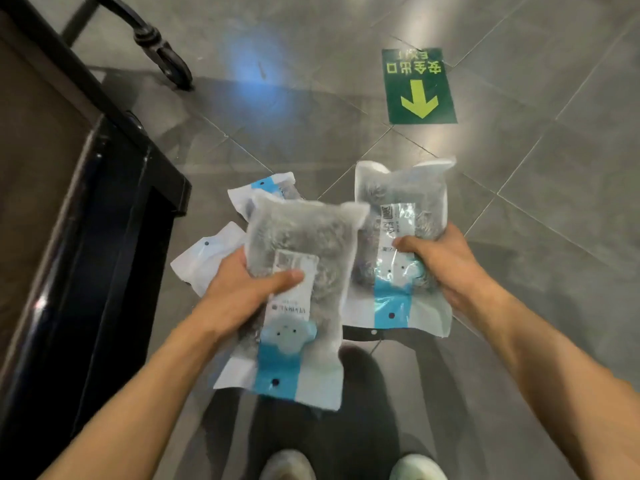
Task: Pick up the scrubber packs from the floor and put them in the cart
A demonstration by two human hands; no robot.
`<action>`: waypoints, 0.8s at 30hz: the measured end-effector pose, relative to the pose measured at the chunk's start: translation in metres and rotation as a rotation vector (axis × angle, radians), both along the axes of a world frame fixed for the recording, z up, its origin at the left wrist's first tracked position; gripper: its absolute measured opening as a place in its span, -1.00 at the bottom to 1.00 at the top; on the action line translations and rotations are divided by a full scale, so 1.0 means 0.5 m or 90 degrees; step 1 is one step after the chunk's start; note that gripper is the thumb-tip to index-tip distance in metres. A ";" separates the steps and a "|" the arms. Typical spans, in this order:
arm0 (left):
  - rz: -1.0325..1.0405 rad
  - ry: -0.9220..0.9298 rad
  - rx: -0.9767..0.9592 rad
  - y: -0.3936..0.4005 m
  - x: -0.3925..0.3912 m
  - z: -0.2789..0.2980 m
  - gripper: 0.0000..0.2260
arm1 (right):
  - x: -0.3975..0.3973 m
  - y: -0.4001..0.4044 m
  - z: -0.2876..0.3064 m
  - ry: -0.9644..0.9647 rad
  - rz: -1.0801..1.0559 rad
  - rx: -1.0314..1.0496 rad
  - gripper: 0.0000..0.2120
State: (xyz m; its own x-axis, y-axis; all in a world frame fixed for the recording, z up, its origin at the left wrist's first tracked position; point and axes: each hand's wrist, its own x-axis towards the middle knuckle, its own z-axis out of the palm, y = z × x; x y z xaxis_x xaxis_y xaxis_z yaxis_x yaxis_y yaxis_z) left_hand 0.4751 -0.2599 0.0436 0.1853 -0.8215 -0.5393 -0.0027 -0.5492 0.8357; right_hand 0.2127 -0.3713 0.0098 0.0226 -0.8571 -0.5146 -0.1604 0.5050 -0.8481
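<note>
We grip one scrubber pack (298,258) in our left hand (242,292) and another pack (398,216) in our right hand (446,261), thumbs clamped on top, beside the cart (104,188); two more packs (207,261) lie on the floor (519,202).

Two floor packs (207,258) beyond left hand (239,289) mostly hidden behind held pack (298,271). Left-hand fingers behind pack, unseen. Label print motion-blurred, unreadable. Cart (86,209) left of hands cut by frame edge. Shoes (287,465) cropped below.

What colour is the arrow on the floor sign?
Yellow-green, on the dark green floor sign; head view.
</note>
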 end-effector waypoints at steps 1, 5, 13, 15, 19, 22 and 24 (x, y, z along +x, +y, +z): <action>0.050 0.021 -0.016 0.000 0.001 0.055 -0.72 | -0.010 0.007 0.062 -0.025 -0.007 -0.003 -0.64; 0.118 0.042 -0.086 -0.001 -0.015 0.349 -0.71 | -0.047 0.028 0.374 -0.057 -0.030 -0.022 -0.55; 0.091 0.015 -0.162 0.011 -0.063 1.125 -0.79 | -0.136 0.100 1.189 -0.085 -0.008 -0.076 -0.70; 0.074 0.010 -0.203 0.027 -0.066 1.296 -0.76 | -0.155 0.124 1.365 -0.092 -0.015 -0.099 -0.69; 0.086 0.026 -0.303 0.076 -0.085 1.575 -0.68 | -0.170 0.182 1.654 -0.136 -0.018 -0.165 -0.72; 0.095 0.054 -0.361 0.111 -0.094 1.710 -0.63 | -0.175 0.227 1.799 -0.158 -0.020 -0.221 -0.75; 0.102 0.068 -0.378 0.132 -0.097 1.770 -0.58 | -0.173 0.253 1.868 -0.169 -0.028 -0.258 -0.70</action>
State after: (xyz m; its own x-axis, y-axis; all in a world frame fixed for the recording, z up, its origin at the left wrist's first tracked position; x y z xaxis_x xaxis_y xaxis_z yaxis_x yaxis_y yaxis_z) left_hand 0.4268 -0.1942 0.9285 0.3013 -0.9533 -0.0208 0.1420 0.0232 0.9896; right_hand 0.1260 -0.2448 0.9438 0.0669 -0.9905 -0.1204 0.1024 0.1268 -0.9866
